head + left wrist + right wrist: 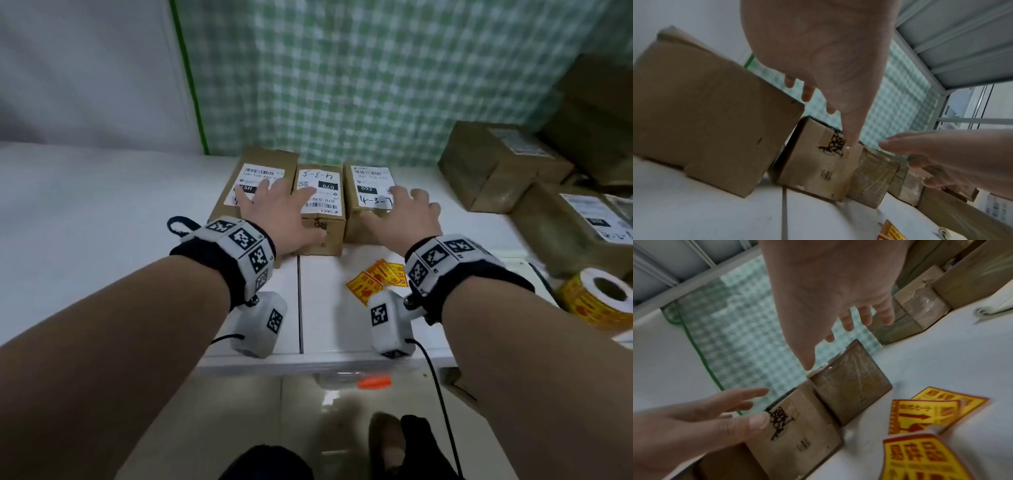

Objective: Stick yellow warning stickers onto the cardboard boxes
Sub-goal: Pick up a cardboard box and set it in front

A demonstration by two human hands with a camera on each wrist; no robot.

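Head view: three brown cardboard boxes [318, 205] with white labels stand side by side; left hand [281, 212] and right hand [404, 216] hover above, fingers spread; three yellow warning stickers [376, 277] lie nearby.

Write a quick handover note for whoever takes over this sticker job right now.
Left hand open, over the left and middle brown cardboard boxes. Right hand open over the right one, holding nothing.
Loose yellow warning stickers lie on the white table; the yellow sticker roll sits at the right.
Done: no sticker visible on these three boxes.
Left: stick one on each.
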